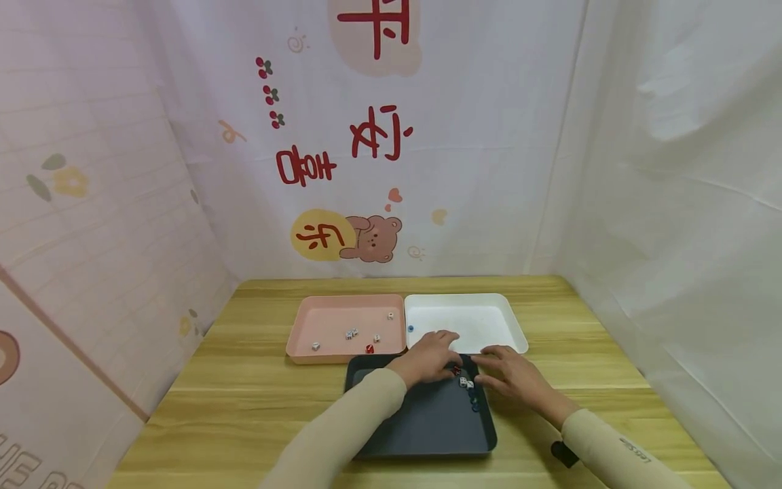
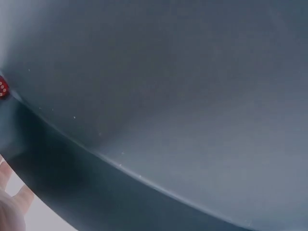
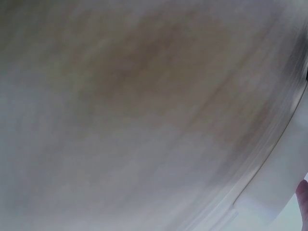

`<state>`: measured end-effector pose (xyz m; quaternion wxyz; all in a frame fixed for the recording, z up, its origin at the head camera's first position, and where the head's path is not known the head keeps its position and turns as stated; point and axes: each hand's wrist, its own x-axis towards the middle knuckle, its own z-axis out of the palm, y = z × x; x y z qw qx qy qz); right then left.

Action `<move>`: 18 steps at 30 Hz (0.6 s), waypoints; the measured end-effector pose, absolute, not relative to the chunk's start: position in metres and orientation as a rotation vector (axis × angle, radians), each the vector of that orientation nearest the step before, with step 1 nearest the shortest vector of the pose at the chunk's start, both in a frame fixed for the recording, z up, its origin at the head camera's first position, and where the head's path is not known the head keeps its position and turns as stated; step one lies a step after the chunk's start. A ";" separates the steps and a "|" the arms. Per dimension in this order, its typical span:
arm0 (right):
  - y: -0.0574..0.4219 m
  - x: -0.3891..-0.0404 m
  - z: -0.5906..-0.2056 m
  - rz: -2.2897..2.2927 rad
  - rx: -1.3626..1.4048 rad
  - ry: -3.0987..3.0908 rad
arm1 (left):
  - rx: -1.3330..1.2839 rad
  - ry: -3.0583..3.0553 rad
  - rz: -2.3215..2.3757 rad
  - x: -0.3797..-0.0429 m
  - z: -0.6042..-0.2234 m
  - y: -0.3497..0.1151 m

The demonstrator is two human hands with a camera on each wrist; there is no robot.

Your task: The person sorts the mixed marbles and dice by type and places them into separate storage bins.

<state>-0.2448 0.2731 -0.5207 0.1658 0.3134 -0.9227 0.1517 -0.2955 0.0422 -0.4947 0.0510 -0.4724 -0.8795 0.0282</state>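
Picking out dice (image 1: 463, 382), apparently! Left hand (image 1: 427, 358), grip unreadable, near the red die (image 2: 3, 87), dark tray (image 1: 421, 428)'s one o'clock; right hand (image 1: 520, 379), fingers apart, at two. Next calls for a precise pinch.

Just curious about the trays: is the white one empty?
Not empty: a small blue piece lies inside the white tray, at its left. The left hand hides part of the tray.
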 end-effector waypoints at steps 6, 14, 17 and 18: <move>0.272 -0.243 -0.518 0.441 0.888 -2.642 | -1.445 -2.664 0.176 -0.294 -0.492 0.043; 0.272 -0.243 -0.520 0.454 0.889 -2.642 | -1.465 -2.644 0.184 -0.295 -0.492 0.042; 0.272 -0.244 -0.521 0.447 0.886 -2.637 | -1.453 -2.667 0.162 -0.297 -0.492 0.039; 0.272 -0.244 -0.521 0.448 0.884 -2.638 | -1.446 -2.677 0.145 -0.297 -0.491 0.038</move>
